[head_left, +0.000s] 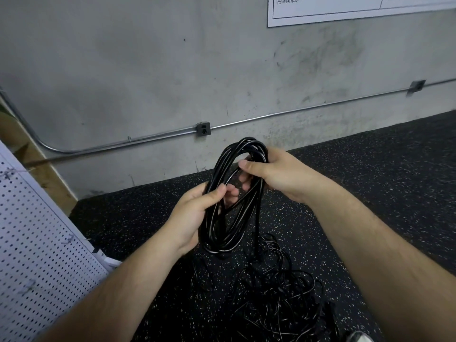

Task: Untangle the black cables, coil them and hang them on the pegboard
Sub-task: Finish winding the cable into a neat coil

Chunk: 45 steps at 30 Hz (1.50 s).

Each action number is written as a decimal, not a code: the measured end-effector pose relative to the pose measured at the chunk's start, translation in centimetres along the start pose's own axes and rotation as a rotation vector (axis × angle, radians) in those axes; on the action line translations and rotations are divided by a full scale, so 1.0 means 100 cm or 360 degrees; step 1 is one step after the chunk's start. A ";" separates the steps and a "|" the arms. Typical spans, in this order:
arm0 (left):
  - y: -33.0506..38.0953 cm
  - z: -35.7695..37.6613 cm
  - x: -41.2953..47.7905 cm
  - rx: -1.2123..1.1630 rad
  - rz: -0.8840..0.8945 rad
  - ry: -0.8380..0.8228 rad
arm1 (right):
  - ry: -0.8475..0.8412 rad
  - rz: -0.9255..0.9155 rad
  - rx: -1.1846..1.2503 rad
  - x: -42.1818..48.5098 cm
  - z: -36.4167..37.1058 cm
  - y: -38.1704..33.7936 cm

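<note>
The fingers [218, 193] of the left hand [192, 215] are curled round the left side of the black cable coil [223, 166]. The thumb lies over the strands on the near side and the other fingertips show inside the loop. The fingers [250, 167] of the right hand [276, 172] grip the upper right part of the same coil; the thumb presses on top of the bundle and two fingertips come out below it, inside the loop. So I see both hands clenched on the coil, which stands almost upright between them, in the air above the floor [370, 174]. From the bottom of the coil a strand goes down to the loose tangle of cables [274, 294], which lies on the dark speckled floor between the two forearms. The white pegboard [37, 243] is at the left edge, well apart from the hands. Behind is a grey wall [148, 65] with a metal conduit [271, 115] and a socket box [203, 129]
</note>
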<state>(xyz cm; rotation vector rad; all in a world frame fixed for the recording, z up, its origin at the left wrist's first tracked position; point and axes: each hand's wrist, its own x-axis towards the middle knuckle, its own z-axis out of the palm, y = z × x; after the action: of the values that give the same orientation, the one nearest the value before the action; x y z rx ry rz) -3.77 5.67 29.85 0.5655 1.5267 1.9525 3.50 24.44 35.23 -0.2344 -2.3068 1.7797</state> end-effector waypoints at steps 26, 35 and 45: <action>0.000 -0.007 0.007 0.0392 0.0071 0.0100 | -0.0045 0.0039 0.0623 0.003 0.021 0.013; 0.036 -0.039 0.019 0.0118 0.0427 0.0510 | -0.0713 0.0399 -0.0241 -0.019 0.056 0.073; 0.048 -0.060 0.018 0.0062 0.0520 0.0716 | -0.0672 0.0235 -0.0895 -0.022 0.077 0.100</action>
<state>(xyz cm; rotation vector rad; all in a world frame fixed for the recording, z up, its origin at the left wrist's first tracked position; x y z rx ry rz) -9.94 1.77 32.91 0.4290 1.8364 2.4270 3.51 19.27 23.51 -0.1246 -3.1390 1.2834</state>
